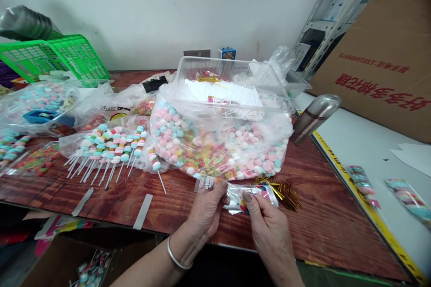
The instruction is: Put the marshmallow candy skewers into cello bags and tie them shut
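The fingers of the left hand (207,208) and the right hand (269,224) pinch a shiny wrapper (235,192) above the tabletop (330,233), probably from both ends to steady it. Gold ties (286,193) lie just beside it, seemingly for easy reach; candy skewers (114,145) point their sticks nearer, likely for grabbing.

Fairly bright, cool light spreads evenly over the pale wall (141,13), with a soft shadow behind the green basket (81,60). Glints streak the large clear bag (215,154) and steel flask (308,121). Below the table (330,228) is dim; wide-angle stretching skews the carton (377,45).
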Tool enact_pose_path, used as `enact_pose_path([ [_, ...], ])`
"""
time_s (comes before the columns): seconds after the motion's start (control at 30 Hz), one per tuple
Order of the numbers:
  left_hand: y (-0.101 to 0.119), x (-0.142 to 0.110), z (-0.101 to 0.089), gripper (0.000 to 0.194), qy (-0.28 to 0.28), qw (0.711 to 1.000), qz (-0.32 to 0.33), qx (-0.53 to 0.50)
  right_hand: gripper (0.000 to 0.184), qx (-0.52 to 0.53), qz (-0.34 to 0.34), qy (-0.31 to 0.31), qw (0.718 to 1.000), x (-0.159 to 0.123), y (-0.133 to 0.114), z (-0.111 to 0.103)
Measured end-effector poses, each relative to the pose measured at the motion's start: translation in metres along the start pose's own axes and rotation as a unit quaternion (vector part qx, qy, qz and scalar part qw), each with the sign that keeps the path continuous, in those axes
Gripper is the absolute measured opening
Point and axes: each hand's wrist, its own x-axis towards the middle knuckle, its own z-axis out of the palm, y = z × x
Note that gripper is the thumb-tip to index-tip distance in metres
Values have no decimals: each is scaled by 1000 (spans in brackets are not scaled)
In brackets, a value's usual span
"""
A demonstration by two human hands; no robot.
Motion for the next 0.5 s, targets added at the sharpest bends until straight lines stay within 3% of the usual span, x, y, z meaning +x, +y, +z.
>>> enact_pose_path([
  [0.1,-1,2,-2,40,-8,997,-52,-57,51,-3,7,-6,1000,-1,1,-3],
  [0.23,4,4,-3,41,12,990,-79,-115,44,-22,14,78,997,-8,-2,-10],
  [0.33,6,4,-3,44,28,988,-77,-132,33,-34,-46,116,992,-15,-7,-10],
  [0.5,3,1,-2,39,15,988,-71,-138,20,-67,-128,95,985,-20,-5,4],
])
